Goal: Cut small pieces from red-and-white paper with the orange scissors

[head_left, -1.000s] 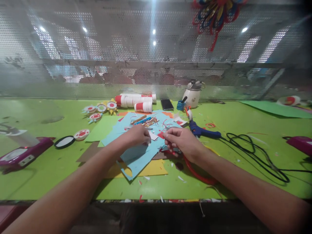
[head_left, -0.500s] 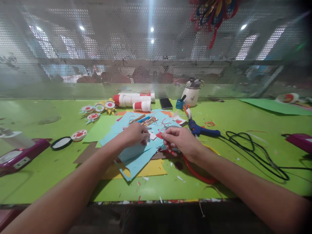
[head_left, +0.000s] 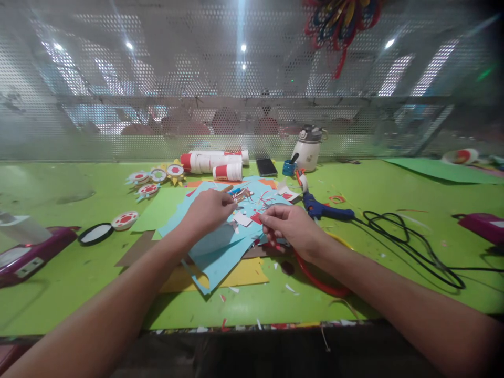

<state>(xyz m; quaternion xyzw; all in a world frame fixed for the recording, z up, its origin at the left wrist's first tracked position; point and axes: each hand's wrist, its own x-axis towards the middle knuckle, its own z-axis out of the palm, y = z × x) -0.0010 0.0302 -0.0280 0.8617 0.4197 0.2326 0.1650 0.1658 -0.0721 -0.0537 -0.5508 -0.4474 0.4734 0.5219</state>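
Note:
My right hand [head_left: 293, 227] pinches a small red paper piece [head_left: 258, 218] between thumb and fingers, just above the light blue paper sheets [head_left: 214, 249]. My left hand [head_left: 208, 210] hovers over the same sheets with its fingers loosely curled and nothing visible in them. Its fingertips are close to a cluster of pencils and pens [head_left: 238, 194]. A small white paper scrap [head_left: 243, 219] lies on the blue paper between my two hands. Yellow paper [head_left: 244, 273] sticks out from under the blue sheets.
A blue glue gun [head_left: 326, 211] and its coiled black cable [head_left: 409, 241] lie to the right. A red hoop [head_left: 321, 283] sits under my right wrist. Paper cups [head_left: 214, 161], a phone [head_left: 266, 167] and a white jug [head_left: 309, 149] stand at the back before a perforated screen. A magenta device [head_left: 27, 254] is far left.
My left hand has lifted off the white scrap and moved up and back toward the pens. My right hand has stayed put with the red piece.

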